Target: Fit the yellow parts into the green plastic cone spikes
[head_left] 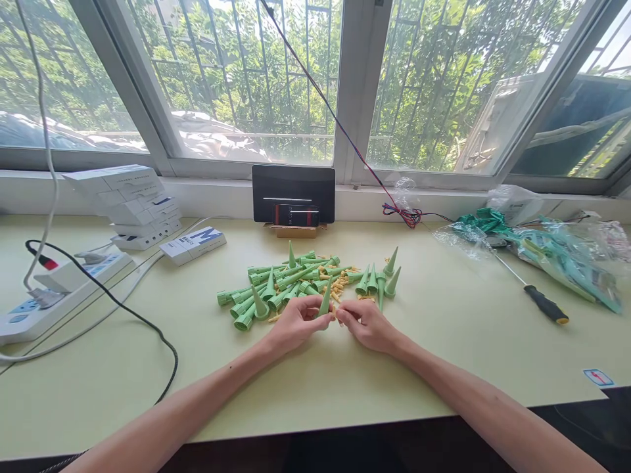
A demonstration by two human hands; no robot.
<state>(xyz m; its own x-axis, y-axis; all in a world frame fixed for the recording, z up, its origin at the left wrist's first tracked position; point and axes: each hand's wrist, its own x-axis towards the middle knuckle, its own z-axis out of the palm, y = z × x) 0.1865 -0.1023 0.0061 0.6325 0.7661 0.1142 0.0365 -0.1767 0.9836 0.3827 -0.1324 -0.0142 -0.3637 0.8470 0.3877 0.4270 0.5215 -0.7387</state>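
My left hand [302,322] is closed around a green plastic plant-watering spike [325,299], its pointed end up. Close beside it, my right hand [367,323] pinches a small yellow plastic valve [335,314] against or near the side of that spike; whether the two touch I cannot tell. Behind my left hand lies a pile of similar green spikes [290,279], some standing point up. Small yellow valves [339,284] are heaped in the middle. Beyond my right hand several green spikes [373,281] stand upright in a group with yellow parts at some of them.
A dark tablet [294,187] with a phone [296,215] before it stands at the back. White boxes [138,203], a power strip [73,289] and cables are on the left. A screwdriver [545,303] and plastic bags [566,259] lie right, near a coiled wire [407,213].
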